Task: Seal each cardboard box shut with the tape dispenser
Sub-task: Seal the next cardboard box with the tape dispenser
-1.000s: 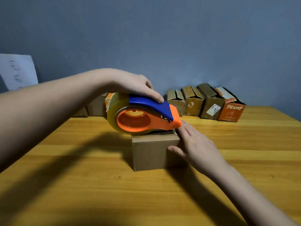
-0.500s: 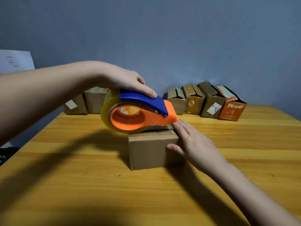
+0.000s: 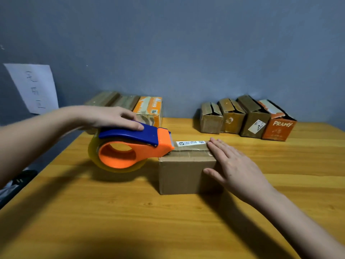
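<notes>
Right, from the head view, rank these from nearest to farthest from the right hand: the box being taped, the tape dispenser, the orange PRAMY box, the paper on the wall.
1. Box being taped: under the right hand, touching it.
2. Tape dispenser: at the box's left edge, gripped by the left hand.
3. PRAMY box: back right, against the wall.
4. Paper on the wall: far left.

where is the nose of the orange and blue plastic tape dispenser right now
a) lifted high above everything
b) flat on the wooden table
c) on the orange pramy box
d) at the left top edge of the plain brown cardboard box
d: the tape dispenser has its nose meeting the left top edge of the cardboard box, gripped by the left hand.
</notes>
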